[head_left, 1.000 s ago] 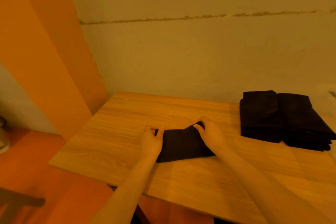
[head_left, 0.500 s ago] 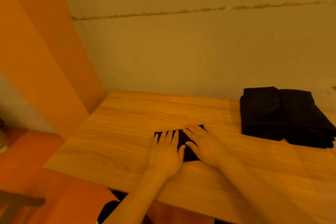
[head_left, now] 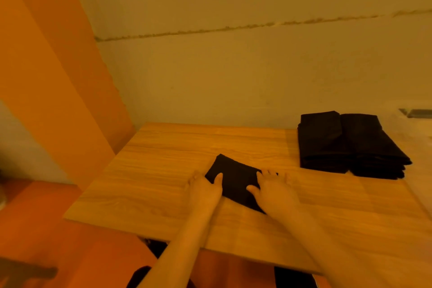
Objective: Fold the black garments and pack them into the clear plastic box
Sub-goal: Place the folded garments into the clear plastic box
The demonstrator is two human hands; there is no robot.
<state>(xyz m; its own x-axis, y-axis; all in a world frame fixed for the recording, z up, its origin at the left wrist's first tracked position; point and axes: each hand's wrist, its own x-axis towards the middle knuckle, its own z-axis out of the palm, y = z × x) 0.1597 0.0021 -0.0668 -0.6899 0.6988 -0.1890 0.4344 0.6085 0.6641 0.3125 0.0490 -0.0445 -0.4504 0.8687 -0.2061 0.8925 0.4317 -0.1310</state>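
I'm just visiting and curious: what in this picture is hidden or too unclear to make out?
Only the head view is available.
- Folded black garment: its near-right corner is covered by the right hand; the left hand covers its left edge.
- Stacked black garments: too dark to count the pieces.
- Clear plastic box: pale, blurred and cut off by the right edge; whether the stack sits inside it is unclear.
- Fingers: blurred, so grip is uncertain.

Lower centre: left hand [head_left: 205, 188] and right hand [head_left: 275, 190] on folded black garment [head_left: 235, 179]; right: stacked black garments [head_left: 348, 144] on wooden table [head_left: 152, 170].
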